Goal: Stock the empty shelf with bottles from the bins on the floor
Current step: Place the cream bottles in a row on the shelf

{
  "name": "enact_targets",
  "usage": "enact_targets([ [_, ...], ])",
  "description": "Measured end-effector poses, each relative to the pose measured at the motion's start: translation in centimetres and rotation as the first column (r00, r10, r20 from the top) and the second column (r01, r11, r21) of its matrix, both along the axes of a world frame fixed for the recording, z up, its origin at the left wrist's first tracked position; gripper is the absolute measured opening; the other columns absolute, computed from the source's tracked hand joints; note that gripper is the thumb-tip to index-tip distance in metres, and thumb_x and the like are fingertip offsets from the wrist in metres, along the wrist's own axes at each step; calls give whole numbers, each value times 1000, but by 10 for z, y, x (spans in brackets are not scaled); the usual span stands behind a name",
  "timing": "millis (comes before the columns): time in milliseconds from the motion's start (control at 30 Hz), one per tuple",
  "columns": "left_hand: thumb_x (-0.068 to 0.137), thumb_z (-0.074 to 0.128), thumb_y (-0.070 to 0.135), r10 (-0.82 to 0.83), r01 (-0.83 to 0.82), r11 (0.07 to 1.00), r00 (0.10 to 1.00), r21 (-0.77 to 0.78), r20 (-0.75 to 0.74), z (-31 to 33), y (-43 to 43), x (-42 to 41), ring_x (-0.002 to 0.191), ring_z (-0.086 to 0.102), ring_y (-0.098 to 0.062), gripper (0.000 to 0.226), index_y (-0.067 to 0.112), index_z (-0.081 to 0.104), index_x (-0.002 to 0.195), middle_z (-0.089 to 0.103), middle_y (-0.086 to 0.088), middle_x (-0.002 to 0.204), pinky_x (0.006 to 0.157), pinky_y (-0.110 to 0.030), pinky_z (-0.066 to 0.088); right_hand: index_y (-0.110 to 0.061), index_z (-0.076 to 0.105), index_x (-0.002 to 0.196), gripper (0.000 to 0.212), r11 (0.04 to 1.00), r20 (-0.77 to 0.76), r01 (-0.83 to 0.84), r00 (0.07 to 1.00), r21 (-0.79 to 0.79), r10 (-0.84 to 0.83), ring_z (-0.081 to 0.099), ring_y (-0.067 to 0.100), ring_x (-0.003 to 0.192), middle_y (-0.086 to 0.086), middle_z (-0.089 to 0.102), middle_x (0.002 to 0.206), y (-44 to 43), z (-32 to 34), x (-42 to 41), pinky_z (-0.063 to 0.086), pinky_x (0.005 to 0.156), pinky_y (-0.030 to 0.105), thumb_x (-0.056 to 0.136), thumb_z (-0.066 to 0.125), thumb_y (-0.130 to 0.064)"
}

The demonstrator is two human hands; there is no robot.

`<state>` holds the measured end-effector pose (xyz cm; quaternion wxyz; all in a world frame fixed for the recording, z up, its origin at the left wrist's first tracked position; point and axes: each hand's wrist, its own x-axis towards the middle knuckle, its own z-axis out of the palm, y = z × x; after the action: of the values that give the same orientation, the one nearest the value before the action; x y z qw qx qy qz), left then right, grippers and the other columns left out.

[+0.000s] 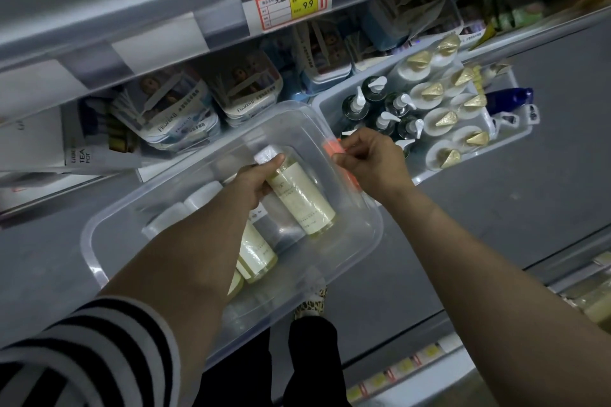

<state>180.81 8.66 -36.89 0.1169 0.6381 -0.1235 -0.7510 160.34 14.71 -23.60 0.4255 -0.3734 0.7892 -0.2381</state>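
Am watching left hand (256,183) gripping pale-yellow cylindrical plastic bottle (302,200) for lift-out; right hand (372,158) clutching clear plastic bin (91,251) rim, steadying.

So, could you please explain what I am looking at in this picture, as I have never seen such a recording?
There is no machine here: a person wears one camera on the head, looking forward and down, so you see their own two hands. The left hand grips a pale yellow bottle inside a clear bin, where more bottles lie. The right hand holds that bin's rim at an orange clip. Behind, on the grey shelf, a second bin holds pump bottles and gold-capped bottles. Whether the clear bin rests on the shelf, I cannot tell.
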Motion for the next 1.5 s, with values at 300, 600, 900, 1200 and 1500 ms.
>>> enact_targets([
  [300, 76, 81, 47, -112, 113, 993, 992, 16, -51, -3, -2, 6, 92, 70, -16, 60, 22, 62, 127, 75, -3, 104, 88, -32, 56, -22, 70, 87, 12, 999, -32, 41, 999, -17, -41, 61, -8, 63, -13, 68, 75, 3, -5, 4, 46, 56, 8, 83, 81, -21],
  [600, 54, 91, 33, -51, 36, 993, 990, -109, -133, 11, 1, 3, 100, 72, -22, 86, 18, 53, 130, 72, -7, 116, 80, -34, 58, -19, 70, 89, 15, 999, -53, 40, 998, -11, -41, 63, -5, 62, -12, 70, 75, 3, -4, 7, 48, 56, 8, 83, 80, -29],
  [900, 52, 96, 25, -117, 102, 914, 993, -392, -16, 93, 21, 17, 109, 64, -23, 84, 19, 51, 122, 66, -4, 119, 92, -42, 54, -19, 70, 99, 20, 991, -197, -111, 973, 75, 124, 67, 19, 83, -4, 70, 83, 2, 23, 16, 54, 77, 32, 85, 77, -32],
  [1200, 39, 90, 56, -93, 159, 700, 987, -696, 132, 284, 19, 61, 103, 65, -12, 90, 26, 53, 115, 66, 3, 115, 88, -31, 54, -36, 43, 144, 88, 888, 245, -459, 857, -40, 454, 49, 8, 130, -11, 54, 139, 43, 124, 61, 45, 102, 29, 70, 90, -40],
  [1500, 67, 88, 41, 97, 126, 327, 981, -937, 166, 500, 19, 98, 89, 69, -16, 57, 36, 56, 114, 69, -5, 106, 68, -25, 55, -29, 60, 127, 71, 805, 239, -388, 815, -449, 527, 68, 5, 107, -8, 73, 116, 15, 279, 116, 57, 91, 33, 64, 94, -27],
])
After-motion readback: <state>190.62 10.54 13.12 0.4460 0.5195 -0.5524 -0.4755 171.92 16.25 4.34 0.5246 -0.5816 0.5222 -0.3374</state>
